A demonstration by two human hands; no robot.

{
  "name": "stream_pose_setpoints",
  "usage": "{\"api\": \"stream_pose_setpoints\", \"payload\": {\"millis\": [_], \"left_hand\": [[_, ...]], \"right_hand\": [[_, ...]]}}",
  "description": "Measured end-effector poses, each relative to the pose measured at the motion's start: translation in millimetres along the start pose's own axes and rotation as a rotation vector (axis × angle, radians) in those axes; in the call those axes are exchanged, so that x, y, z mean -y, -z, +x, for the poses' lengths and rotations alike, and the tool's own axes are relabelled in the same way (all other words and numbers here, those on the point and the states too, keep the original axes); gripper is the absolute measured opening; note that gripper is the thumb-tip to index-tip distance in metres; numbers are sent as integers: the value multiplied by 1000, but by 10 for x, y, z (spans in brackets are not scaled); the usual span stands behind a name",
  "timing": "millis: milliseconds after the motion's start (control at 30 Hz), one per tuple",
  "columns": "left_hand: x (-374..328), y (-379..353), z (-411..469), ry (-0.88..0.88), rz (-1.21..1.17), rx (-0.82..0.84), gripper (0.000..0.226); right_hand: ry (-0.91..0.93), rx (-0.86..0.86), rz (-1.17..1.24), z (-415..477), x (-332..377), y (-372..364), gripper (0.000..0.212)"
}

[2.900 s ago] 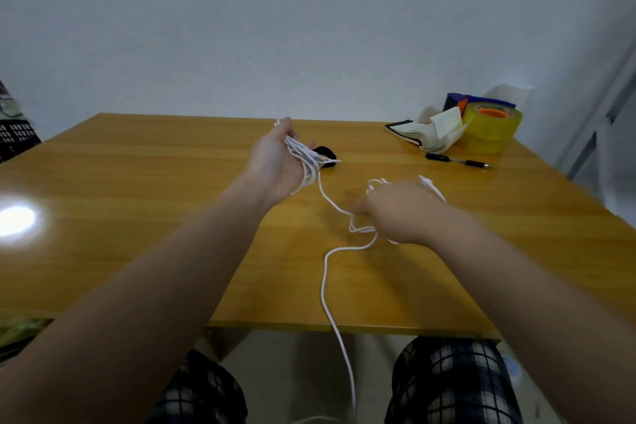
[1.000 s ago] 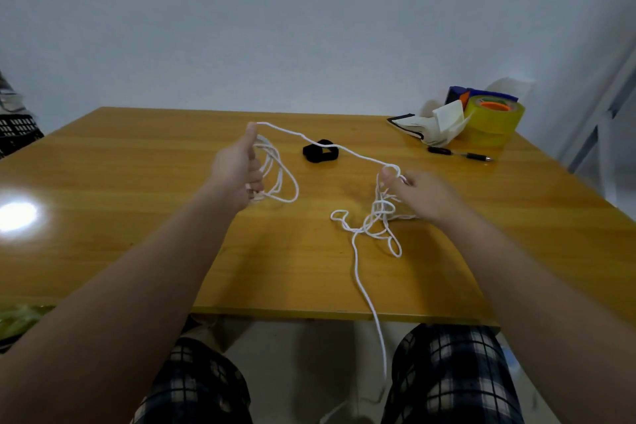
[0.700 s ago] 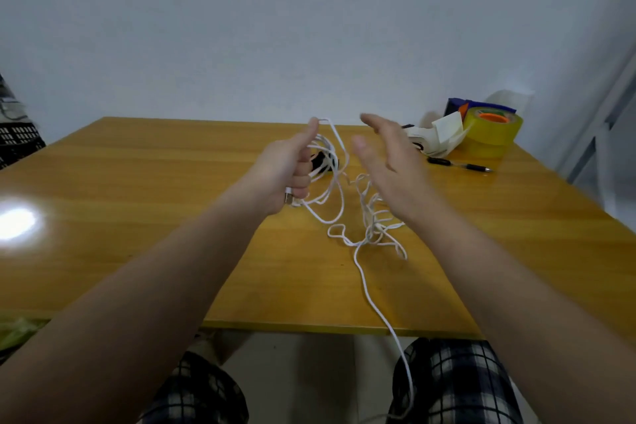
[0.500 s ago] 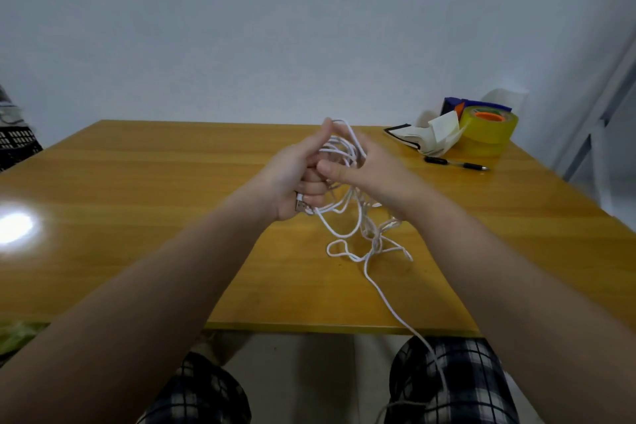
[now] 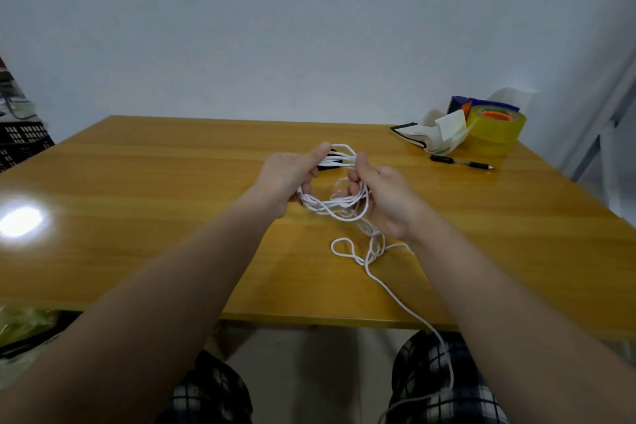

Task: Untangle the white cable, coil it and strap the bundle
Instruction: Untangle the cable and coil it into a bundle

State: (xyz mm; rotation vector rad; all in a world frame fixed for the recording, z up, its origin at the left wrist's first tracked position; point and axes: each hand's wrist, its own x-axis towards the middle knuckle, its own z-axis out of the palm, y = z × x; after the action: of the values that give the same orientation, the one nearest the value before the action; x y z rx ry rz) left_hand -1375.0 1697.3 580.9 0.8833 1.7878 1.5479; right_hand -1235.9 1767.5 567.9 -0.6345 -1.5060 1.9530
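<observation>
Left hand (image 5: 282, 179) and right hand (image 5: 385, 200) each keep a closed grip on a loose coil of white cable (image 5: 339, 213) just above the worktop (image 5: 137, 200), its tangled tail trailing off the near edge. It looks light and floppy, probably best pinched across all loops

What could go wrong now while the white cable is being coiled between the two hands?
A loose tangle lies on the table near the right hand; pulling more cable into the coil may tighten it into a knot.
The tail hangs over the table edge and could snag.
Both hands hold the loops; freeing the left hand for the black strap may let them spring apart.
</observation>
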Motion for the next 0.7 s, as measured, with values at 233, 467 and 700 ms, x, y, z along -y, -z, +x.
{"api": "stream_pose_setpoints", "payload": {"millis": [233,467,700], "left_hand": [[42,-236,-115,23,-435,262,32],[-57,-270,-100,381,-667,229,52],[-274,-102,180,261,-552,44,32]], "right_hand": [[52,-427,-41,110,100,8,37],[114,-269,-269,255,97,58,49],[-25,77,-627,321,466,60,51]]}}
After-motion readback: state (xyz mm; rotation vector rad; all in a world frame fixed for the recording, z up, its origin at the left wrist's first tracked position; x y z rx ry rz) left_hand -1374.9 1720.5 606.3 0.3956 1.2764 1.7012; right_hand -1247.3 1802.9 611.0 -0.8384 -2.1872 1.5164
